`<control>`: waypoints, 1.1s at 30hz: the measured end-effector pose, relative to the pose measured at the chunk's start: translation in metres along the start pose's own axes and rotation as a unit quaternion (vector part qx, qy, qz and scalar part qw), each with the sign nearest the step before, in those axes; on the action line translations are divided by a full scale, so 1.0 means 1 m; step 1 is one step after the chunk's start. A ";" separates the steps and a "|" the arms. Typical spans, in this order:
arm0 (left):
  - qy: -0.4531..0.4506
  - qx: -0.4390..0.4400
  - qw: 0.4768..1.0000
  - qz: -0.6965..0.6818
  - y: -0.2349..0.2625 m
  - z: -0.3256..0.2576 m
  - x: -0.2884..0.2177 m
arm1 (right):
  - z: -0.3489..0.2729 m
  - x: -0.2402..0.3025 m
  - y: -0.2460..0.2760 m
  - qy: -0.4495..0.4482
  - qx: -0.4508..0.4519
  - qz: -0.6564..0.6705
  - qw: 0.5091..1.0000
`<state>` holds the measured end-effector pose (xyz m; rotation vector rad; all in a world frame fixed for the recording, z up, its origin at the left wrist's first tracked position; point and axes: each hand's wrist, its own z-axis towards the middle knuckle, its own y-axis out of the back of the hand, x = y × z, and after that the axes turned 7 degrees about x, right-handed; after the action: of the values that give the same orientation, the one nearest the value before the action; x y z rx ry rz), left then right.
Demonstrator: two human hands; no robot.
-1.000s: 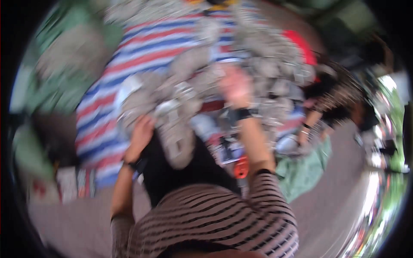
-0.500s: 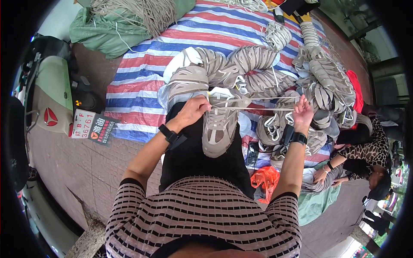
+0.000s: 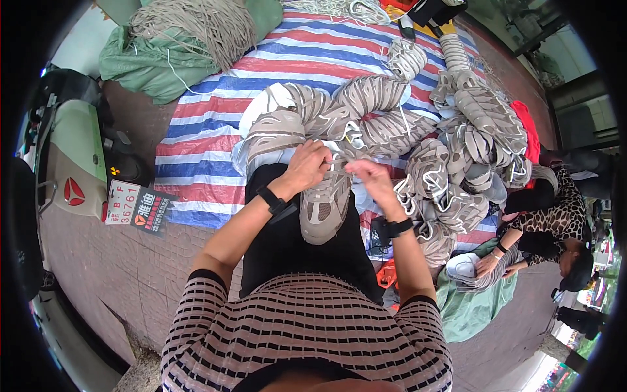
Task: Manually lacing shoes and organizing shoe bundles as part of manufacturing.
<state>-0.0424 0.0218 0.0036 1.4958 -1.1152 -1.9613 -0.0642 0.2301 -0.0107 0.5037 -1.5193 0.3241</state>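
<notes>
A grey-beige sneaker (image 3: 325,210) rests across my black-clad thighs with its toe toward me. My left hand (image 3: 309,166) is closed at the top of the lacing, its fingers pinched on the shoelace. From the right, my right hand (image 3: 372,178) reaches in to the shoe's collar, fingers bent together around the lace end; the lace itself is mostly hidden there. The two hands are a short gap apart over the shoe's opening. Each wrist wears a black band. Just beyond the shoe lie stacked sneakers (image 3: 277,132) of the same kind.
Long rows of nested sneakers (image 3: 486,108) lie on a striped tarp (image 3: 202,144). A green sack (image 3: 150,62) heaped with laces (image 3: 196,29) is at far left. A scooter (image 3: 85,150) stands left. Another person (image 3: 548,222) handles a lace bundle (image 3: 499,264) at right.
My right hand has come in from far right to beside the shoe, and the laces stretched out between my hands no longer show. My left hand has shifted slightly right onto the lacing.
</notes>
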 end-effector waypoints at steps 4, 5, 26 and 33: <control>0.016 0.002 0.998 -0.061 0.004 -0.004 0.002 | -0.004 -0.009 -0.015 -0.041 0.055 -0.051 0.996; 0.032 -0.016 0.952 -0.305 0.011 -0.009 0.005 | -0.006 -0.010 -0.013 -0.086 0.077 -0.058 0.992; 0.079 0.010 0.995 -0.053 0.063 -0.043 0.021 | -0.002 0.007 -0.017 -0.048 0.006 -0.162 0.986; -0.005 0.036 0.999 -0.007 0.013 0.002 0.001 | -0.005 -0.003 -0.022 -0.069 -0.003 -0.124 0.990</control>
<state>-0.0461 0.0147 0.0135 1.5353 -1.1953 -1.9589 -0.0488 0.2147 -0.0158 0.7148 -1.5707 0.0915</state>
